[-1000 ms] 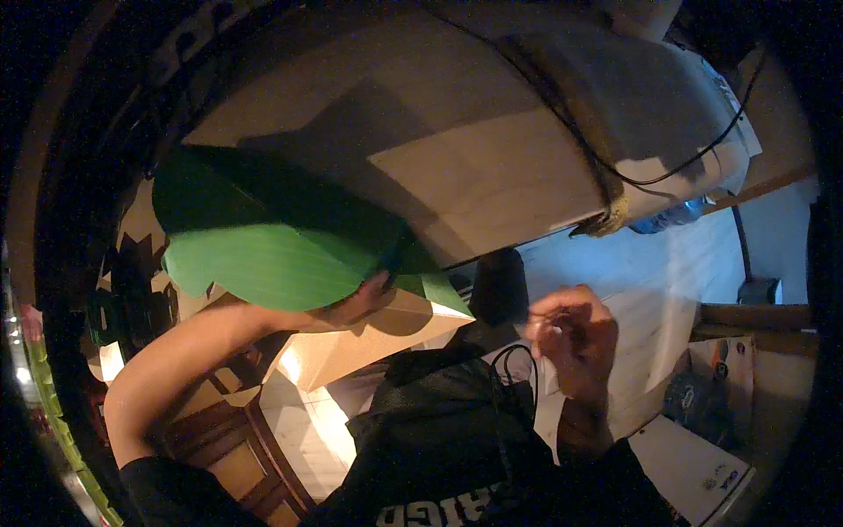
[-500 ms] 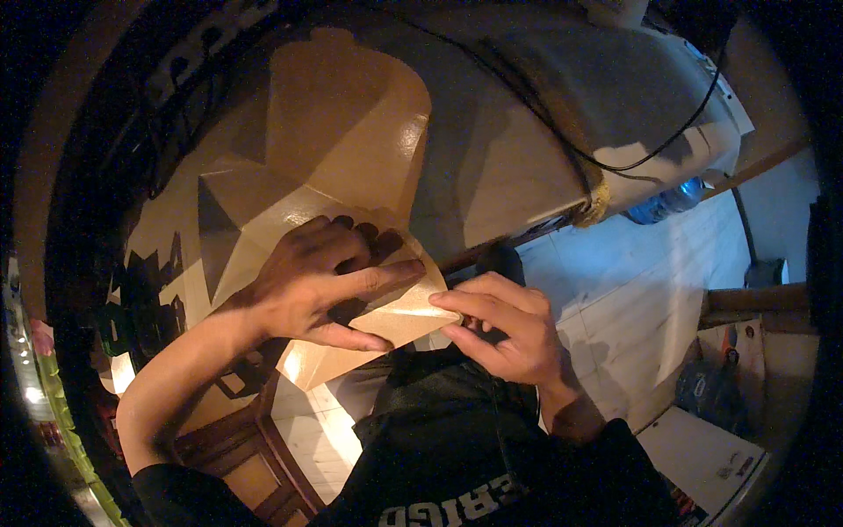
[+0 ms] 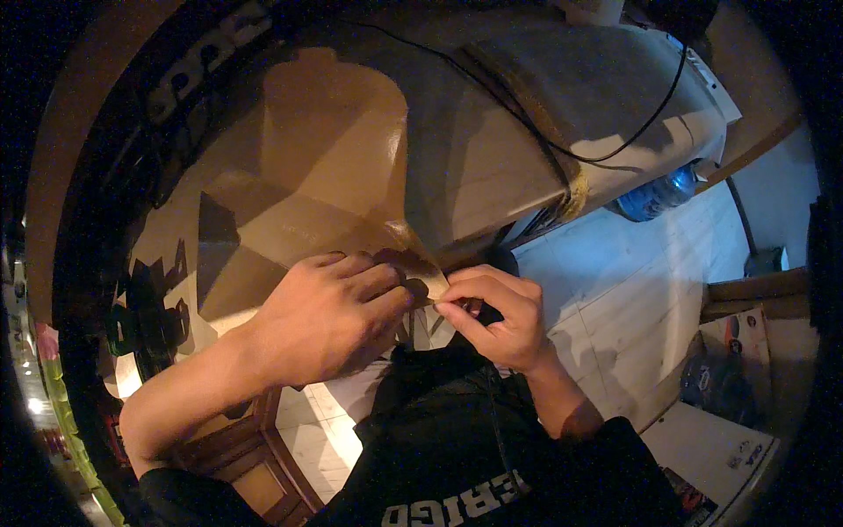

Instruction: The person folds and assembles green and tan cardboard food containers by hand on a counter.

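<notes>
A large brown creased sheet of card or stiff paper [image 3: 338, 145], with a rounded, tabbed far end and angular folds, lies across the table. At the sheet's near right corner my right hand [image 3: 500, 316] is closed, thumb and forefinger pinching its tip. My left hand [image 3: 338, 312] rests over the near edge with its fingers curled down around the paper, close beside the right fingertips. It hides the lower part of the sheet, and its own fingertips are mostly out of sight.
A black cable [image 3: 549, 140] runs over the pale table covering [image 3: 492, 149]. Below the table's right edge lies a blue plastic bottle [image 3: 654, 198] on the tiled floor [image 3: 606, 290]. A white box [image 3: 707, 452] stands at lower right, and a wooden drawer front [image 3: 250, 465] at lower left.
My left hand has turned over and its spread fingers have curled around the sheet's near edge. The near flap that showed below it is now hidden. My right hand keeps its pinch, slightly further left.
</notes>
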